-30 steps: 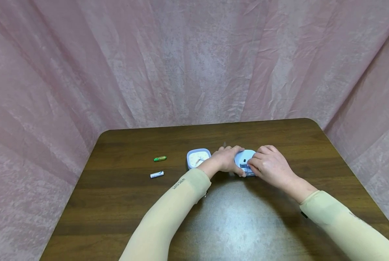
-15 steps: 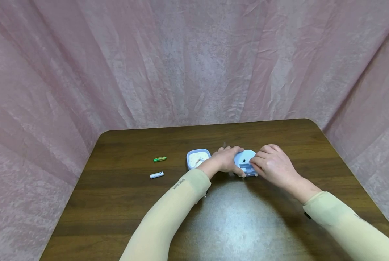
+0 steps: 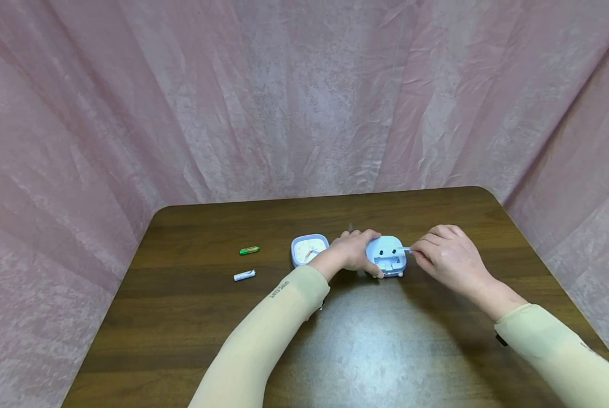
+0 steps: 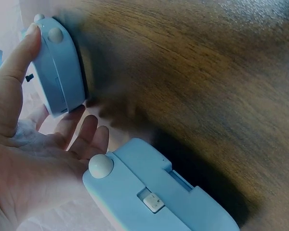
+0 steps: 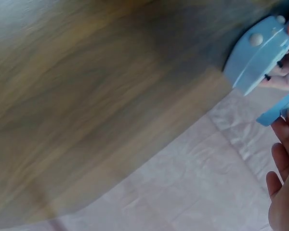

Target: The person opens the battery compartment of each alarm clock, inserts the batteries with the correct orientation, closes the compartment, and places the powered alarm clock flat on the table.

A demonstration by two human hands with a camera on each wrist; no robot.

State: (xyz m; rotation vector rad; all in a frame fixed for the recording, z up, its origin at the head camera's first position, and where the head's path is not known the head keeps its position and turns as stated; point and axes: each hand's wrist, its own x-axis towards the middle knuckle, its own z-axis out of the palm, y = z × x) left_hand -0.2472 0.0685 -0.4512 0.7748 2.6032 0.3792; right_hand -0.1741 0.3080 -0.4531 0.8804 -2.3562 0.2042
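Observation:
A light-blue alarm clock (image 3: pixel 387 243) lies back up on the table, its battery compartment uncovered and two dark knobs showing. My left hand (image 3: pixel 352 250) grips its left side; in the left wrist view the thumb lies along one edge of this clock (image 4: pixel 58 72), with fingers at the other. Just to the right, my right hand (image 3: pixel 449 258) pinches a small blue battery cover (image 3: pixel 405 248), held off the clock. The right wrist view shows the cover (image 5: pixel 274 111) at the fingertips. A second alarm clock (image 3: pixel 308 249), dial up, sits beside my left wrist, which partly hides it.
Toward the left of the wooden table (image 3: pixel 192 328) lie a green battery (image 3: pixel 249 250) and a white-and-blue battery (image 3: pixel 245 275). Behind the table's far edge hangs a pink curtain (image 3: pixel 304 113).
My right hand has moved right, away from the clock, and lifted the battery cover off, uncovering the compartment and the second knob. The left hand keeps its grip.

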